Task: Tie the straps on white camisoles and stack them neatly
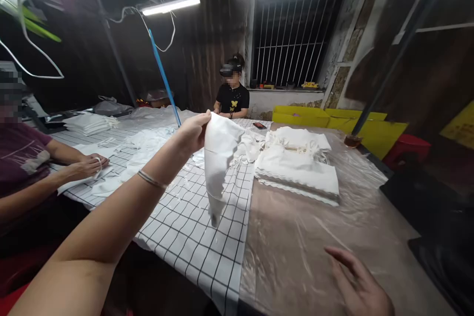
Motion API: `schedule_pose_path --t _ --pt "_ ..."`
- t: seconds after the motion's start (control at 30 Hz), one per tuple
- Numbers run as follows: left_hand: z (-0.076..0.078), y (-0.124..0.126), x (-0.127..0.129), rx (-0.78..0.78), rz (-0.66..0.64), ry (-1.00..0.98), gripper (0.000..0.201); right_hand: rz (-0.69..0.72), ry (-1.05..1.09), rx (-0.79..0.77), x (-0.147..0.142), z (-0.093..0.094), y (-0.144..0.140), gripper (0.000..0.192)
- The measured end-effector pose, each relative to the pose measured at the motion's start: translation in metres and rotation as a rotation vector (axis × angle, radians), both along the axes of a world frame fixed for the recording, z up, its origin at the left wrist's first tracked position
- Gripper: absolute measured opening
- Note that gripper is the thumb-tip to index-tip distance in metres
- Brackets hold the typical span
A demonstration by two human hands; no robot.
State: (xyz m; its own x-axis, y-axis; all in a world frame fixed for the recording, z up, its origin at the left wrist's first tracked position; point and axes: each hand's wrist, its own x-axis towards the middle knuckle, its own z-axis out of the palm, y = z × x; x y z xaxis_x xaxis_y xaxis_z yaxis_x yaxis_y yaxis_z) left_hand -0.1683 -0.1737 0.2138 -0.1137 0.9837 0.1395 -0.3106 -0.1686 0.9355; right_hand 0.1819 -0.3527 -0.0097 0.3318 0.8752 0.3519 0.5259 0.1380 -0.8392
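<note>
My left hand (pixel 195 131) reaches out over the table, its fingers closed on a piece of white cloth (pixel 218 153). The cloth hangs down from my fingertips, with a scalloped edge on its right side and a narrow lower end. Low on the right, my right hand (pixel 357 281) is over the plastic-covered part of the table (pixel 289 242), fingers extended and holding nothing. Beyond it lie stacks of folded white cloth pieces (pixel 296 170), also with scalloped edges. A loose heap of white pieces (pixel 250 145) lies just behind the hanging cloth.
A checked tablecloth (pixel 200 242) covers the table's left part. At the left, a co-worker's hands (pixel 91 165) handle white cloth; another person (pixel 233 91) sits at the far end. A blue pole (pixel 163 74), a dark phone (pixel 259 125) and yellow bins (pixel 299 115) are also there.
</note>
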Motion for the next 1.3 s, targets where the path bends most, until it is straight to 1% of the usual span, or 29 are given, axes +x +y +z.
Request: schedule_pose_path --t 0.03,0.07,0.13,0.17,0.2,0.23,0.27,0.33,0.4,0.47,0.57,0.67,0.7,0.73,0.77,0.83,0.9,0.93,1.07,1.13,1.23,1.3 --pt "-0.004 -0.015 0.011 -0.004 -0.08 -0.009 0.016 0.07 0.079 -0.026 -0.013 0.016 -0.001 0.034" --pt "-0.01 -0.03 0.023 -0.002 -0.16 -0.02 0.015 0.175 0.155 -0.064 -0.028 0.033 -0.001 0.037" --pt "-0.024 -0.058 0.047 0.002 -0.321 -0.045 0.014 0.398 0.291 -0.087 -0.055 0.061 0.003 0.043" --pt "-0.032 -0.071 0.058 -0.007 -0.393 -0.057 0.016 0.482 0.355 -0.076 -0.066 0.071 0.007 0.048" --pt "-0.041 -0.082 0.068 -0.022 -0.457 -0.067 0.018 0.536 0.406 -0.073 -0.074 0.078 0.01 0.051" --pt "-0.05 -0.092 0.078 -0.043 -0.511 -0.076 0.019 0.554 0.449 -0.055 -0.08 0.083 0.014 0.054" --pt "-0.059 -0.1 0.086 -0.06 -0.551 -0.082 0.019 0.54 0.485 -0.037 -0.083 0.085 0.016 0.054" --pt "-0.074 -0.112 0.098 -0.071 -0.588 -0.087 0.019 0.468 0.543 -0.016 -0.084 0.084 0.018 0.053" --pt "-0.083 -0.119 0.106 -0.06 -0.62 -0.063 0.021 0.43 0.59 -0.044 -0.08 0.08 0.016 0.054" --pt "-0.087 -0.122 0.112 -0.041 -0.679 -0.015 0.027 0.441 0.625 -0.099 -0.075 0.075 0.014 0.06" --pt "-0.085 -0.123 0.115 0.0 -0.747 0.029 0.029 0.485 0.698 -0.153 -0.066 0.071 0.014 0.07" --pt "-0.082 -0.12 0.114 -0.005 -0.737 0.035 0.024 0.659 0.79 -0.281 -0.056 0.071 0.016 0.063" --pt "-0.082 -0.118 0.113 -0.02 -0.728 0.042 0.023 0.687 0.811 -0.314 -0.053 0.072 0.017 0.058" --pt "-0.082 -0.116 0.111 -0.035 -0.718 0.05 0.022 0.676 0.824 -0.319 -0.05 0.072 0.019 0.052" --pt "-0.084 -0.113 0.109 -0.047 -0.707 0.059 0.021 0.622 0.832 -0.291 -0.047 0.073 0.021 0.046" --pt "-0.088 -0.109 0.103 -0.06 -0.685 0.082 0.022 0.452 0.825 -0.181 -0.042 0.073 0.026 0.037" --pt "-0.094 -0.105 0.098 -0.074 -0.668 0.106 0.023 0.327 0.798 -0.091 -0.039 0.072 0.03 0.034" --pt "-0.097 -0.103 0.096 -0.088 -0.666 0.12 0.024 0.3 0.788 -0.077 -0.038 0.07 0.031 0.034" --pt "-0.105 -0.099 0.092 -0.125 -0.639 0.184 0.025 0.322 0.832 -0.113 -0.038 0.065 0.033 0.029" --pt "-0.108 -0.093 0.091 -0.096 -0.565 0.226 0.023 0.303 0.836 -0.072 -0.037 0.066 0.035 0.029" --pt "-0.114 -0.079 0.089 -0.055 -0.44 0.311 0.019 0.269 0.757 -0.008 -0.033 0.073 0.041 0.034" --pt "-0.121 -0.07 0.089 -0.052 -0.404 0.382 0.021 0.271 0.691 -0.012 -0.03 0.078 0.047 0.04"
